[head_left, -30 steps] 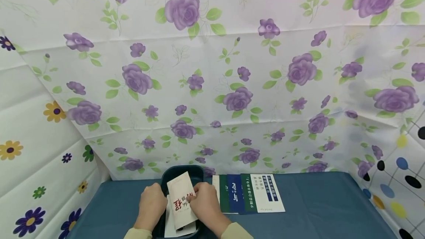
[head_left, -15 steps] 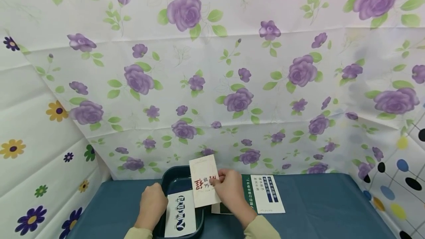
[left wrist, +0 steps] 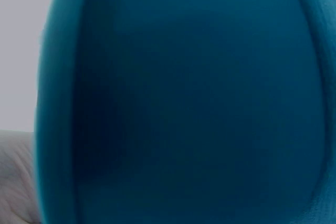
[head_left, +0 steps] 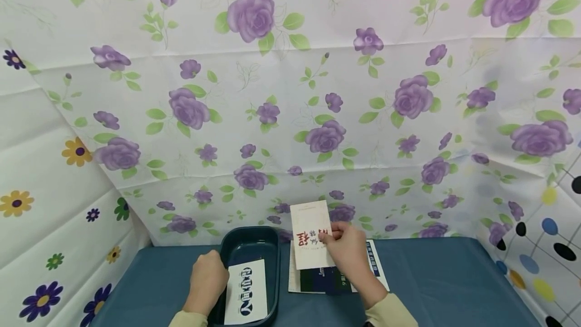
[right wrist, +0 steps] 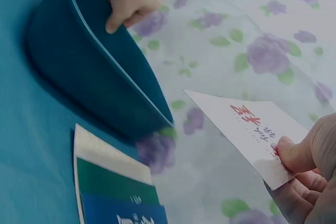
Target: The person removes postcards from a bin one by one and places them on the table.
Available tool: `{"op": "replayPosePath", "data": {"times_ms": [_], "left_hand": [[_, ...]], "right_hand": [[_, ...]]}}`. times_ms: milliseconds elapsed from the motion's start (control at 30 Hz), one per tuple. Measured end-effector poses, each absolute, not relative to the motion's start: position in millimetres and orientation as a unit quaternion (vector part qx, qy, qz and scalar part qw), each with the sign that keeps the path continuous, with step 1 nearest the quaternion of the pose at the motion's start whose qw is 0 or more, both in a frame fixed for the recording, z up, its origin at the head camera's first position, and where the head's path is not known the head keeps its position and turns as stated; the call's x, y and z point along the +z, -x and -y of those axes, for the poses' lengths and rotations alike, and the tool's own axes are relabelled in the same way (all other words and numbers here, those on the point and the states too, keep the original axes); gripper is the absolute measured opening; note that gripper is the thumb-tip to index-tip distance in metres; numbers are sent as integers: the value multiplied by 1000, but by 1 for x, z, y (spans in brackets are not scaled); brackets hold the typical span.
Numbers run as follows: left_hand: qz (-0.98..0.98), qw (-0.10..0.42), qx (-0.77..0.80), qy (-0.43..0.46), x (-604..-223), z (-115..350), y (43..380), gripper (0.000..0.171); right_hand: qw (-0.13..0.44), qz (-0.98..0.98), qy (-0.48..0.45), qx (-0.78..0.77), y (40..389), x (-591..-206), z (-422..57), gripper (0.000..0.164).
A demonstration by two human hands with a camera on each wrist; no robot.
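Note:
My right hand (head_left: 348, 246) pinches a cream card (head_left: 310, 213) with red characters, thumb on the printed face, as the right wrist view also shows. The card is held above a row of overlapping cards (head_left: 312, 280) on the table, partly covering them in the head view. My left hand (head_left: 206, 279) grips the left rim of a deep dark-teal plastic tub (head_left: 275, 271), its thumb over the edge in the right wrist view. Inside the tub lies a white card (head_left: 259, 294) with dark blue lettering. The tub wall (left wrist: 199, 103) fills most of the left wrist view.
The table has a blue-teal cover (head_left: 445, 281). A white cloth with purple roses (head_left: 327, 135) hangs behind it, close to the back edge. Patterned cloths, a flowered one (head_left: 41, 246) on the left and a dotted one (head_left: 544, 246) on the right, enclose the sides.
The cream card has moved right in my right hand, out from over the tub to above the row of cards, uncovering the white card. My left hand stays on the rim.

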State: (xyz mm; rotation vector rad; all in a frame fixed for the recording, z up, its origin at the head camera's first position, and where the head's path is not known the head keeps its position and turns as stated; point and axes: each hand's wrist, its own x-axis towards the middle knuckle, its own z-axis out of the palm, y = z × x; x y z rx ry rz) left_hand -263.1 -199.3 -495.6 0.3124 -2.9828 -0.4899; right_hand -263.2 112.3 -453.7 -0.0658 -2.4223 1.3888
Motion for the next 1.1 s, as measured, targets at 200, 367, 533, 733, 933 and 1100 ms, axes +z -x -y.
{"op": "replayPosePath", "data": {"times_ms": [200,367,533,733,933,1100], "left_hand": [[979,52,-167,-102,-496,199,263,11],[979,63,-167,-98,-496,200,263,9],[979,63,-166,-99,-498,200,263,8],[980,65,-162,-99,-497,198,263,7],[979,59,-163,-104,-495,197,263,7],[981,61,-158,-95,-495,197,262,8]], "right_hand": [[179,863,59,469,266,-451,-150,25],[171,867,82,461,269,-452,-183,25],[162,883,95,429,269,-459,-214,29],[118,911,118,378,270,-483,-249,28],[61,928,122,345,270,-505,-271,30],[15,927,140,348,270,-518,-280,27]]}}
